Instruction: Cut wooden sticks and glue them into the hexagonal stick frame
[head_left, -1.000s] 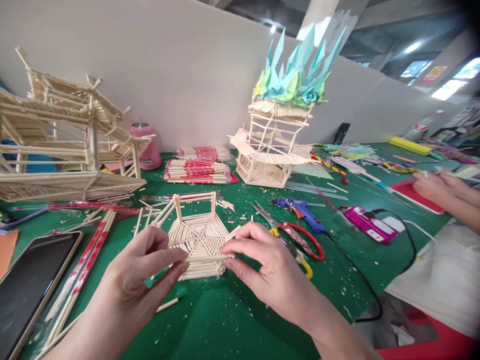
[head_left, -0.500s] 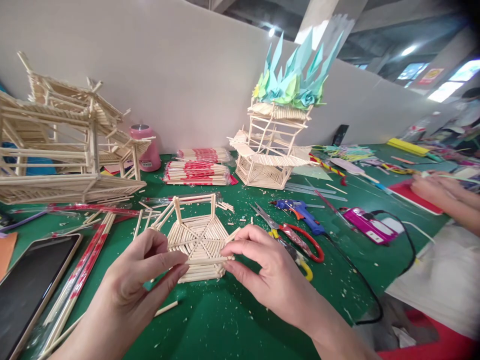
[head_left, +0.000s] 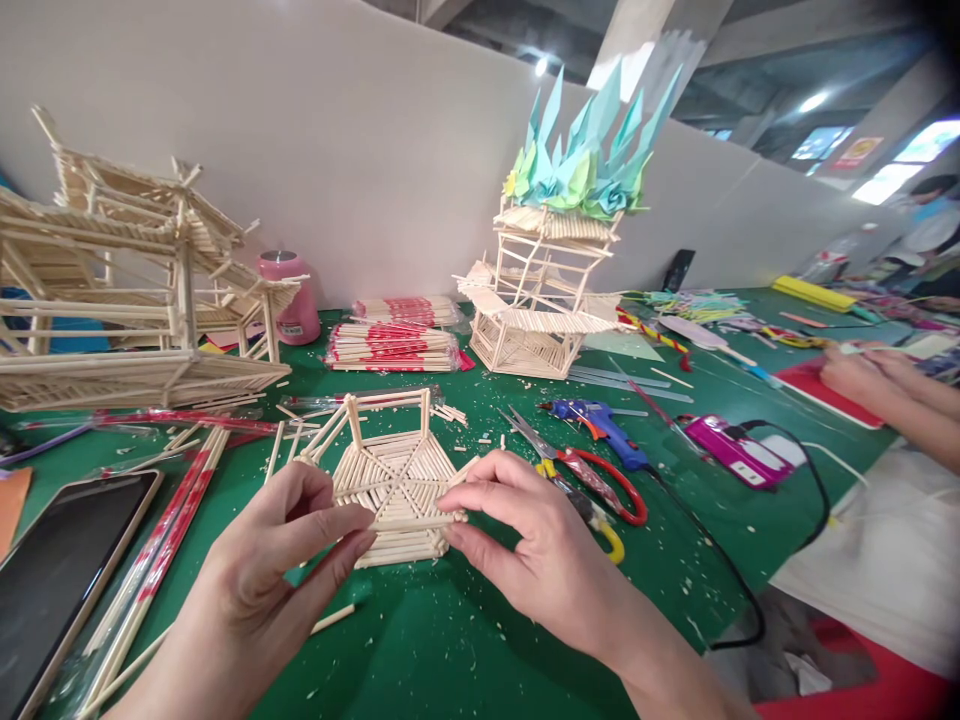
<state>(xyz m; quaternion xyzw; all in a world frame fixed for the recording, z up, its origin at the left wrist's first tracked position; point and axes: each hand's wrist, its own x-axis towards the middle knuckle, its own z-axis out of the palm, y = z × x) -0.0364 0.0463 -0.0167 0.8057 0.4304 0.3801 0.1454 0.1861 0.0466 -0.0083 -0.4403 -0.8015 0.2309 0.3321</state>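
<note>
Between my two hands runs a short pale wooden stick, level across the near side of a small stick frame. My left hand pinches the stick's left end between thumb and fingers. At its right end, the thumb and index finger of my right hand are closed on it. The frame has a many-sided base of sticks laid in wedges, with short posts and a top rail at the back. My fingers cover parts of its left and right sides.
Scissors, a blue glue gun and a magenta device lie to the right. Two larger stick buildings, one left and one behind, stand near packs of sticks. A phone lies left. Another person's hands are far right.
Almost nothing differs. The view has shifted very slightly, and both hands keep their grip on the stick over the frame.
</note>
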